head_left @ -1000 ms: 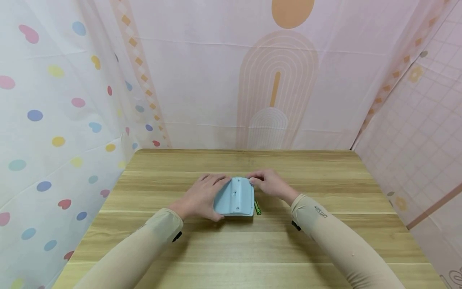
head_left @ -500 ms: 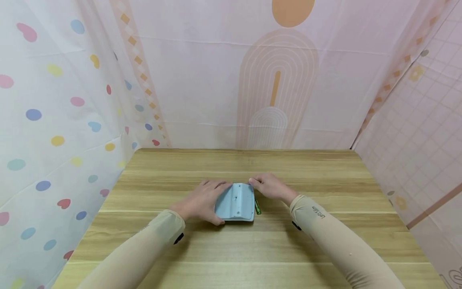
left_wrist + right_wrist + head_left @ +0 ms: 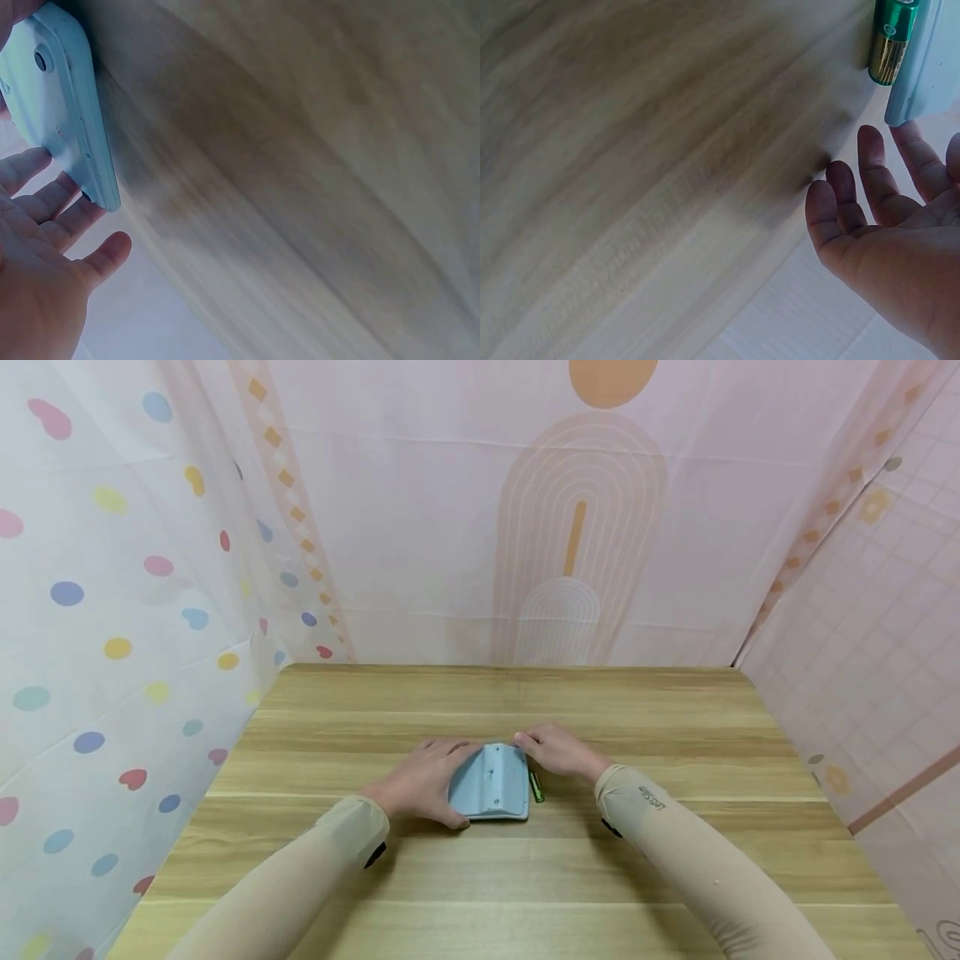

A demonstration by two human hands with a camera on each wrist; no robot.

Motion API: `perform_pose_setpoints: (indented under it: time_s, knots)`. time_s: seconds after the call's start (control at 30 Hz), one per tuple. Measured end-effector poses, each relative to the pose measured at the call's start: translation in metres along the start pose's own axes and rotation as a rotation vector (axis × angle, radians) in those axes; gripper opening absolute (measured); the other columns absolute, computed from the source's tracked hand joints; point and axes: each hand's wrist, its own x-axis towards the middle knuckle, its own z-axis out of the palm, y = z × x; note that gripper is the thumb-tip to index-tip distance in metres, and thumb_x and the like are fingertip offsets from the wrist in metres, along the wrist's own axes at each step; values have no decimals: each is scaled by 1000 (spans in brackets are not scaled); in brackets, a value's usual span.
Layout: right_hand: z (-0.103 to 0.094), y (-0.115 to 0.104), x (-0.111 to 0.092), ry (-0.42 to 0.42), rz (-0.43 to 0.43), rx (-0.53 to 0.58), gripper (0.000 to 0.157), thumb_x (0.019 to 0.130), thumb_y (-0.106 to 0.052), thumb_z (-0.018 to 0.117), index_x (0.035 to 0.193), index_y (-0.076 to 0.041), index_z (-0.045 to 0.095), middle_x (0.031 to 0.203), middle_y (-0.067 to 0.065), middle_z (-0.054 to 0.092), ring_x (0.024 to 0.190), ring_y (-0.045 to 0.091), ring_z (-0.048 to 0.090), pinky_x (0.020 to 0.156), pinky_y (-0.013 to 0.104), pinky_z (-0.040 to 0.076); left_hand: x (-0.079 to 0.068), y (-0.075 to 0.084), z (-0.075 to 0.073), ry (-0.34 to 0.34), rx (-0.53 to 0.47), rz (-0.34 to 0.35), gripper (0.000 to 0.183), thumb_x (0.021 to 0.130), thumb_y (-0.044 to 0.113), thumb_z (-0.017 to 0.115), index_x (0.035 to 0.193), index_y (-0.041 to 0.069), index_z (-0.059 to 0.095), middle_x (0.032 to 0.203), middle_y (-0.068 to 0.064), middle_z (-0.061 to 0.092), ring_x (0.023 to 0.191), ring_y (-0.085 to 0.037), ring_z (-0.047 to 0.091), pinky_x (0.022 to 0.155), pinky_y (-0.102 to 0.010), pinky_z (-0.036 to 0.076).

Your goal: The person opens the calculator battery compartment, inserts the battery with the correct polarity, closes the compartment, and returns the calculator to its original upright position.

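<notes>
A light blue plastic device (image 3: 512, 781), with a raised ridge and small screw holes on its upper side, lies at the middle of the wooden table. My left hand (image 3: 423, 785) grips its left part, thumb at the near edge and fingers at the far edge. In the left wrist view, a round dark foot shows on the device (image 3: 56, 97). My right hand (image 3: 558, 750) has its thumb and index finger at the far right corner, the other fingers loosely bent. Beside the right edge lies a green and gold battery (image 3: 892, 41).
The wooden table (image 3: 480, 885) reaches back to a patterned curtain (image 3: 420, 543). More printed cloth hangs along the left and right sides. Both forearms wear beige sleeves (image 3: 697, 852), each with a dark strap piece near the wrist.
The blue device has come slightly nearer to me, with both hands following it. The right thumb stays at the far right corner. The battery lies where it was.
</notes>
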Motion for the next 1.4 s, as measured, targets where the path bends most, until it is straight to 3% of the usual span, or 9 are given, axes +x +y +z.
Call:
perform_pose_setpoints:
  time_s: [0.83, 1.0, 1.23, 1.4]
  knots:
    - [6, 3, 1, 5, 7, -100, 46, 117, -34, 42, 139, -4, 70, 141, 18, 70, 136, 35, 63, 115, 52, 51, 6, 3, -2, -90, -81, -47, 119, 71, 58, 91, 168, 19, 34, 167, -10, 45, 152, -30, 43, 128, -60, 30]
    - [8, 0, 1, 12, 8, -139, 47, 117, -32, 42, 142, -1, 67, 145, 20, 67, 142, 39, 59, 119, 54, 46, 7, 1, 0, -93, -87, -50, 118, 72, 57, 91, 168, 17, 35, 167, -10, 44, 153, -31, 42, 128, -60, 30]
    - [10, 0, 3, 3, 10, -186, 50, 117, -34, 41, 146, 0, 63, 151, 22, 62, 150, 42, 49, 130, 57, 31, 6, -1, 4, -95, -104, -71, 120, 71, 58, 91, 168, 19, 33, 169, -9, 41, 153, -32, 41, 125, -58, 36]
    - [12, 3, 4, 4, -1, -205, 49, 117, -34, 41, 146, 0, 64, 152, 22, 62, 151, 41, 48, 132, 56, 26, 5, 0, 3, -107, -120, -76, 120, 72, 58, 90, 169, 20, 31, 171, -7, 39, 157, -32, 37, 128, -58, 33]
